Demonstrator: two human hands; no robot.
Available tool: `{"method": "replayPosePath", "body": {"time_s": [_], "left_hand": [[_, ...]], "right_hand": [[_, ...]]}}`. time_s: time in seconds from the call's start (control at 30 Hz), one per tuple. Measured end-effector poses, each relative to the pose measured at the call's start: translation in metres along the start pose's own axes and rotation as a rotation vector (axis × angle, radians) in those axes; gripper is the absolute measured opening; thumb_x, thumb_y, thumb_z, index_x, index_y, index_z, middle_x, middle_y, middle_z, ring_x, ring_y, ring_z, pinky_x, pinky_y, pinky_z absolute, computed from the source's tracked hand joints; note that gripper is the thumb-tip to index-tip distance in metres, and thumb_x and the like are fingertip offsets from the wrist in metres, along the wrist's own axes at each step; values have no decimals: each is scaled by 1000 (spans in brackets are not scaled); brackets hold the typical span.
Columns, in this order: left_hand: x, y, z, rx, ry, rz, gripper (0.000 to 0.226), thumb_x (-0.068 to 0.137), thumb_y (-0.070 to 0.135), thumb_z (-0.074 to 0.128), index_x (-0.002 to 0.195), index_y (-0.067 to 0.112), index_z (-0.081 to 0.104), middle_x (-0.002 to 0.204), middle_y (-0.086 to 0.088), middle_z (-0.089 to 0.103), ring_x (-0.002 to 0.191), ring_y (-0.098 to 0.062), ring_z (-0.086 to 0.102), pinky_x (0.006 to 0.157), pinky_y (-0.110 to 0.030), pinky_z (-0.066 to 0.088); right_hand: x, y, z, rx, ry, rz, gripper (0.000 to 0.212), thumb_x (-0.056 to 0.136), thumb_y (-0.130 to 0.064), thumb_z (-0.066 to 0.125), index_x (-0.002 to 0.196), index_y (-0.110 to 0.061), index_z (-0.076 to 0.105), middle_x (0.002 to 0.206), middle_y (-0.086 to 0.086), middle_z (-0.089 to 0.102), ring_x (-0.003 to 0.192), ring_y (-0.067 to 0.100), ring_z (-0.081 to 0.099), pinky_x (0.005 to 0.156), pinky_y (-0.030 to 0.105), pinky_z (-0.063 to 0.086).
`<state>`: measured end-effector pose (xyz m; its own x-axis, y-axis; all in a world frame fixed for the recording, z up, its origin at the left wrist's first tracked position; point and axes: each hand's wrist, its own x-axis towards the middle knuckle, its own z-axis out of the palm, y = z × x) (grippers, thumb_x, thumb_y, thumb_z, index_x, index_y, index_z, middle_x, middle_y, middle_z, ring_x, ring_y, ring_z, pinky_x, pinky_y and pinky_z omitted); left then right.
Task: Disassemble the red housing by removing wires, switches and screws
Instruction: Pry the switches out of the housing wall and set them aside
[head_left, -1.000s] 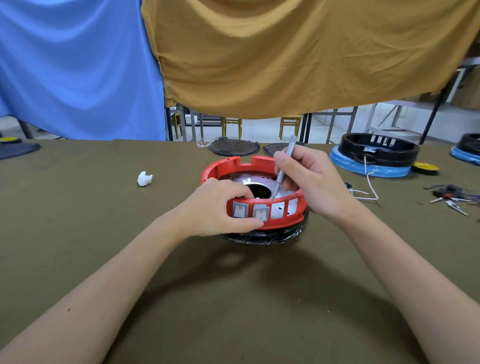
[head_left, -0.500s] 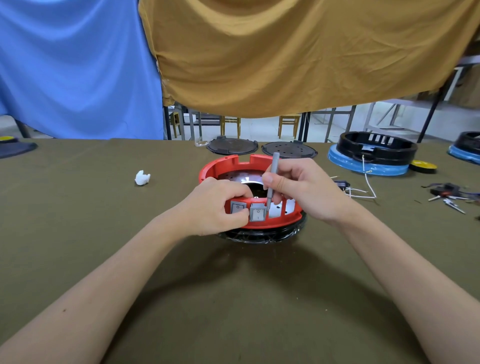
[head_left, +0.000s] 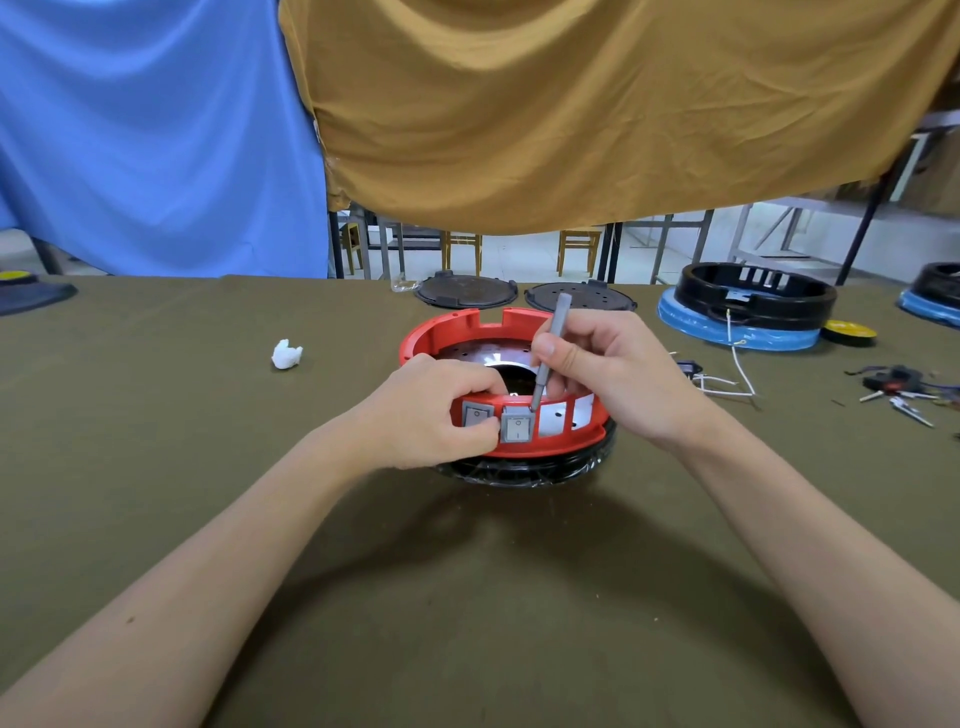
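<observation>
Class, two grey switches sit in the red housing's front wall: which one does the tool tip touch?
The right-hand switch, marked with a line and circle; the grey tool meets its top edge. The other switch sits under the left hand.

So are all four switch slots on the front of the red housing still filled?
No, only two grey switches sit in the red housing; the slots beside them are open.

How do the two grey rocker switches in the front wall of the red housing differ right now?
The left switch sits flush in its slot, partly covered by the left hand; the right switch juts out of the red housing and shows whole. The right hand holds a grey tool whose tip meets the right switch; none touches the left switch. Both are grey, square rockers.
</observation>
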<state>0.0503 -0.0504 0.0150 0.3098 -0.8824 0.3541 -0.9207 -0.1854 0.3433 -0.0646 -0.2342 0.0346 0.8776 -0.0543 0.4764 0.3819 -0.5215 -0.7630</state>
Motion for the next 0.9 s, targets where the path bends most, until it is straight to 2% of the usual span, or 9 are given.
{"method": "replayPosePath", "body": {"time_s": [0.07,0.2,0.3,0.37,0.47,0.57,0.7,0.8,0.9], "left_hand": [[0,1,0,-1,2,3,15,80,40,51,90,34,61,78,17,64,76,-2,62,61,-10,39],[-1,3,-1,-7,-3,5,6,80,39,52,86,41,54,74,24,58,77,7,59,61,-6,39],[-1,3,-2,-10,-3,8,8,80,39,52,87,39,55,76,24,59,77,5,59,61,-6,38],[-1,3,-1,-16,-10,3,9,81,41,51,89,40,55,78,26,58,79,7,59,61,-5,38],[-1,2,-1,-15,-12,-4,17,79,49,48,92,40,55,81,26,60,81,6,61,63,-7,40],[0,1,-1,-16,-9,5,22,75,55,44,90,42,55,81,23,62,81,3,62,62,-9,41],[0,0,-1,-1,2,5,29,77,51,46,94,34,62,85,15,67,78,-3,63,64,-20,49],[0,0,0,-1,10,9,22,77,48,47,90,36,60,78,16,65,74,-4,62,61,-15,42],[-1,1,-1,-6,8,1,14,78,43,50,88,38,59,75,19,63,73,-1,60,60,-10,37]], "right_hand": [[1,1,0,21,5,44,23,101,-21,55,86,-7,66,66,-4,65,60,7,60,61,17,48],[6,-1,2,13,-2,125,29,102,-28,54,81,-11,66,59,-4,61,55,7,53,56,13,42],[10,-1,4,-14,-9,158,31,102,-31,54,78,-16,66,55,-4,59,52,6,49,54,14,39],[8,-1,4,-21,7,144,30,102,-31,54,79,-16,65,56,-5,59,53,5,51,56,14,41],[1,-1,3,-28,34,19,21,101,-21,56,84,-12,66,64,-5,63,57,6,59,59,14,46],[-2,-3,1,-51,-2,-57,13,98,-14,60,87,-13,67,74,7,67,64,13,65,63,19,50],[-2,-5,-7,-85,-55,-67,12,97,-11,62,88,-6,67,74,4,68,66,13,66,62,18,49],[-3,-4,-13,-116,-116,-53,12,95,-11,65,87,-3,68,74,6,71,66,15,66,61,21,50],[-3,-2,-13,-85,-106,-31,12,94,-13,67,87,-2,67,76,12,72,68,24,68,60,25,52]]}}
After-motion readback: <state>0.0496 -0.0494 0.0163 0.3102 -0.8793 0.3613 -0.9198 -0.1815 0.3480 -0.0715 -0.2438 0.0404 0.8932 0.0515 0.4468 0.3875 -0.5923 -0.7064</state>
